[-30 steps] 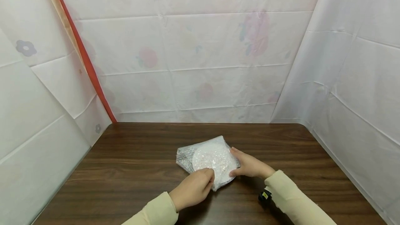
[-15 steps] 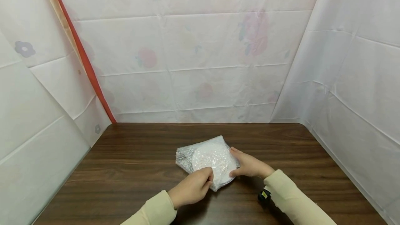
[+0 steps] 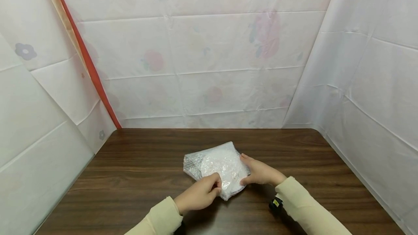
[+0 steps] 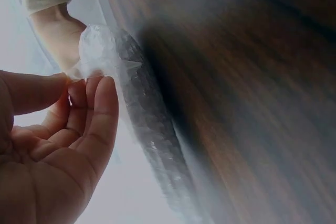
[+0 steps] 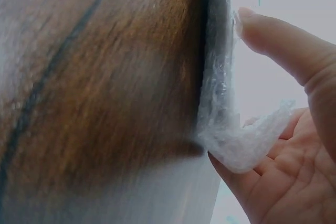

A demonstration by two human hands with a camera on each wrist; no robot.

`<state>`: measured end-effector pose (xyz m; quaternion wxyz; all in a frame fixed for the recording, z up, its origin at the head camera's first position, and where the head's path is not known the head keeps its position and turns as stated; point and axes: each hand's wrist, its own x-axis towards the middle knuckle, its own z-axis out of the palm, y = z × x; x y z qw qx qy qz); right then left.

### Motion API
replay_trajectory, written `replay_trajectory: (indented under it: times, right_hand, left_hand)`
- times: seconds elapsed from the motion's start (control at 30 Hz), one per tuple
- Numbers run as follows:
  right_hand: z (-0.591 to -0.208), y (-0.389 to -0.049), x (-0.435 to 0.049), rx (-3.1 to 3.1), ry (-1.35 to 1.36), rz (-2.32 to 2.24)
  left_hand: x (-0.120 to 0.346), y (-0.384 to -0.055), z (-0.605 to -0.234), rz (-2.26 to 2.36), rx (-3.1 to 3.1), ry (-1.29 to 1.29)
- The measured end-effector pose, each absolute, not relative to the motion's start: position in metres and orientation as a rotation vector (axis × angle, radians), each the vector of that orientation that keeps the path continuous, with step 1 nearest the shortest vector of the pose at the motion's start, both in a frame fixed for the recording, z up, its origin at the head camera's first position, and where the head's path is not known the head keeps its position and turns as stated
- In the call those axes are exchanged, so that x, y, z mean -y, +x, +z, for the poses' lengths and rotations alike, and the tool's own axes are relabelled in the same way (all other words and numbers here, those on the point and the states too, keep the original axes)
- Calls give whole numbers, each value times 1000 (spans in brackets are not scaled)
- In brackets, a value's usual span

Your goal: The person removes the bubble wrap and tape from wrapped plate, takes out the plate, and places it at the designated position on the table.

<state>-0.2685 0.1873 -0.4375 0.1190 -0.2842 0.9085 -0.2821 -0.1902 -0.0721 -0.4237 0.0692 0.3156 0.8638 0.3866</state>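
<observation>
A flat parcel of clear bubble wrap [image 3: 225,160] lies on the table in the head view, with a round white shape showing through it. At its near edge my left hand [image 3: 200,192] pinches a thin see-through flap [image 4: 107,66] between thumb and fingertips, as the left wrist view shows. My right hand [image 3: 262,172] grips the parcel's right side, thumb and fingers spread around the edge. In the right wrist view a loose fold of bubble wrap [image 5: 247,148] sticks up against the right fingers, hiding part of them.
The dark wood-grain table [image 3: 140,177] has pale patterned sheets behind it [image 3: 196,64] and at both sides. A red strip [image 3: 91,68] runs down the back left corner. Under the right sleeve [image 3: 307,202] sits a small black wrist device [image 3: 276,204].
My left hand has drawn slightly left and away from the near edge, the gap between thumb and forefinger now more visible. The parcel and right hand have hardly moved.
</observation>
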Motion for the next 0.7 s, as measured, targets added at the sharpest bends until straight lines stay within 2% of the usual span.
replay_trajectory:
  times: [0.23, 0.7]
  right_hand:
    - [-437, -266, -188, -2666, -847, -795]
    - [-439, -265, -183, -2735, -886, -736]
  left_hand:
    - [76, -191, -425, 1233, -2571, 869]
    - [79, -192, -425, 1245, -2543, 863]
